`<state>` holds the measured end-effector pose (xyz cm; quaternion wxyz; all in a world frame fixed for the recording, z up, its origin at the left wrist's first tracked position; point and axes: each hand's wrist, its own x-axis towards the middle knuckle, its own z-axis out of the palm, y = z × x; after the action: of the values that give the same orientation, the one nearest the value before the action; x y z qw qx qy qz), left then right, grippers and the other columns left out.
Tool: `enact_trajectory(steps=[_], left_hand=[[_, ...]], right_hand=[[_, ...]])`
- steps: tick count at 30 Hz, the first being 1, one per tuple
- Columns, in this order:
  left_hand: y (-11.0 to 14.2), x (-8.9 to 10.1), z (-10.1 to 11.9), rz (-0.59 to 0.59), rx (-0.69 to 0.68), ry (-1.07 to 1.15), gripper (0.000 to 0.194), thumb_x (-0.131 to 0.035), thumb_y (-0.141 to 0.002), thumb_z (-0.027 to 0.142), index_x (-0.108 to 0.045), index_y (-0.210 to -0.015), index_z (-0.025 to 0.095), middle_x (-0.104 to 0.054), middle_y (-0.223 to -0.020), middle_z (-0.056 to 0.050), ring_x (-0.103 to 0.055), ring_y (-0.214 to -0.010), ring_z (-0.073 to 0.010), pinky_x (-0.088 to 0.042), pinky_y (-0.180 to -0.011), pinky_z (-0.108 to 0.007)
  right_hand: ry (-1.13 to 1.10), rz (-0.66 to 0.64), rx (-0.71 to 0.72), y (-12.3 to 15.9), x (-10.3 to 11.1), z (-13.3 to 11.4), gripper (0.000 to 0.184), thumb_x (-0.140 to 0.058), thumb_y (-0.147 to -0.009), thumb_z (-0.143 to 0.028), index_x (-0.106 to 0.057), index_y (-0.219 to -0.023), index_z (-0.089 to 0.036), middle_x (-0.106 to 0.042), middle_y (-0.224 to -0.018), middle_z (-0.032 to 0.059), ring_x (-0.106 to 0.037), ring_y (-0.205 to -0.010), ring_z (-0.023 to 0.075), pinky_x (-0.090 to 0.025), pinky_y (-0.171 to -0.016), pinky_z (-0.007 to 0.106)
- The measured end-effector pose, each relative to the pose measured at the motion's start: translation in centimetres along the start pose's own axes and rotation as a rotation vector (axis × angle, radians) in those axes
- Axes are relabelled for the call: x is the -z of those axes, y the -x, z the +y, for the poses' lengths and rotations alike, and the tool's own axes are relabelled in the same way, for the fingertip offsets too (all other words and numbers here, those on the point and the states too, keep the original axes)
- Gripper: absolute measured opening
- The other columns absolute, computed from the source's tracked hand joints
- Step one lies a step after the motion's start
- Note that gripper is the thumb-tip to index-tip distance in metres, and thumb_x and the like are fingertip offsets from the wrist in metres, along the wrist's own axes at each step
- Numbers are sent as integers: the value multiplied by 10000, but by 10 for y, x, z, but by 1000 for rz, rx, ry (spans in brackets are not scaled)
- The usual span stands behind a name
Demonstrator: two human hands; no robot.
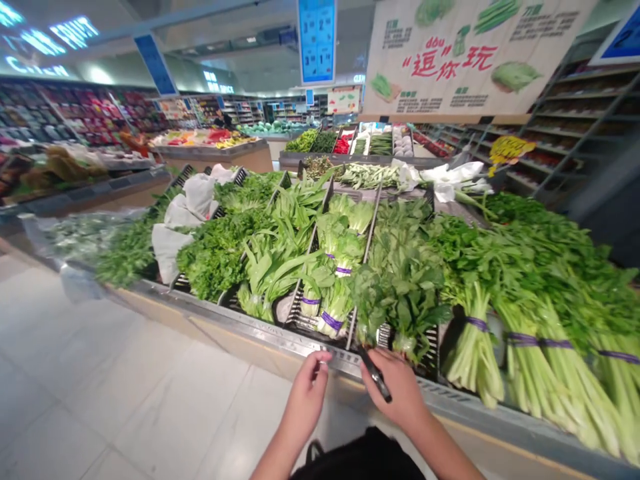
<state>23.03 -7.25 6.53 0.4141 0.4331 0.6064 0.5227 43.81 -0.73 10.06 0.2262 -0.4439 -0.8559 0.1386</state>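
My left hand [311, 383] is at the front edge of the vegetable stand, fingers curled and thumb near the fingertips. Something small may sit at those tips, but I cannot make it out. In my right hand [397, 387] is a slim black object [376, 377], long like a handle, held under the thumb and slanting down towards me. Just beyond the hands lie bok choy bunches [334, 310] tied with purple bands. Leafy greens [400, 280] fill the slot behind my right hand.
Celery bunches [475, 347] with purple bands lie at the right. Long-leaf lettuce [275, 247], curly greens [220, 247] and white bags [167, 250] are to the left. A metal rim [250, 325] runs along the stand's front. A large sign [460, 60] hangs above.
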Motion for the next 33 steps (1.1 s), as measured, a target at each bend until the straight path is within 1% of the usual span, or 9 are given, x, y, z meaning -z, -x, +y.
enact_trajectory(steps=[8,14,18,21,24,26,28,31,33], left_hand=[[11,32,-7,-60,21,-10,318,-609,-928,506,-723,-1067,243,-761,-1138,-89,-668,-1151,-310,-495,-1025,-415],[18,50,-13,-16,11,8,329,-599,-937,511,-721,-1079,240,-758,-1140,-86,-670,-1136,-304,-500,-1010,-402],[25,60,-17,9,1,3,320,-579,-956,491,-708,-1100,236,-753,-1148,-87,-667,-1133,-299,-490,-1019,-404],[31,66,-20,39,7,-10,305,-577,-962,473,-702,-1103,233,-752,-1151,-88,-660,-1151,-303,-484,-1030,-414],[35,70,-22,43,6,-24,291,-574,-965,457,-700,-1098,231,-752,-1147,-87,-656,-1158,-301,-481,-1035,-418],[36,71,-21,33,3,-27,282,-574,-964,448,-699,-1096,231,-752,-1155,-89,-654,-1167,-300,-479,-1040,-417],[36,70,-20,16,1,-29,278,-573,-965,442,-696,-1100,233,-750,-1167,-90,-650,-1179,-300,-477,-1045,-416],[36,68,-19,-19,8,-36,278,-561,-973,444,-690,-1109,238,-744,-1180,-88,-646,-1192,-296,-473,-1053,-411],[35,65,-20,-41,18,-39,284,-557,-974,449,-686,-1113,239,-740,-1188,-89,-643,-1199,-295,-474,-1052,-407]], right_hand=[[36,92,-90,-1,-7,-11,247,-494,-1002,-373,-636,-873,-217,-709,-854,91,-692,-850,287,-494,-802,381],[-35,64,59,-4,-11,-35,165,-516,-1001,-325,-635,-1016,-213,-715,-969,96,-679,-918,269,-501,-847,374],[-34,3,115,-5,-21,-57,209,-509,-995,-300,-545,-799,-237,-643,-794,47,-635,-779,231,-467,-732,340],[-105,63,141,-7,-26,-69,192,-508,-988,-283,-526,-802,-240,-627,-787,44,-620,-764,224,-464,-707,332],[-205,153,177,-9,-26,-73,97,-512,-995,-272,-597,-993,-227,-683,-931,77,-657,-877,243,-512,-790,348],[-229,216,174,-9,-25,-71,140,-526,-996,-275,-617,-1090,-226,-707,-1011,91,-676,-945,257,-530,-851,366],[-238,284,119,-6,-22,-64,125,-524,-1007,-291,-635,-1012,-233,-707,-943,77,-686,-893,252,-537,-810,354],[-244,372,-7,2,-17,-51,245,-519,-1022,-342,-604,-814,-244,-655,-760,38,-663,-726,226,-513,-684,318],[-253,409,-57,7,-13,-45,266,-532,-1019,-365,-613,-796,-243,-661,-748,32,-669,-711,220,-512,-676,307]])
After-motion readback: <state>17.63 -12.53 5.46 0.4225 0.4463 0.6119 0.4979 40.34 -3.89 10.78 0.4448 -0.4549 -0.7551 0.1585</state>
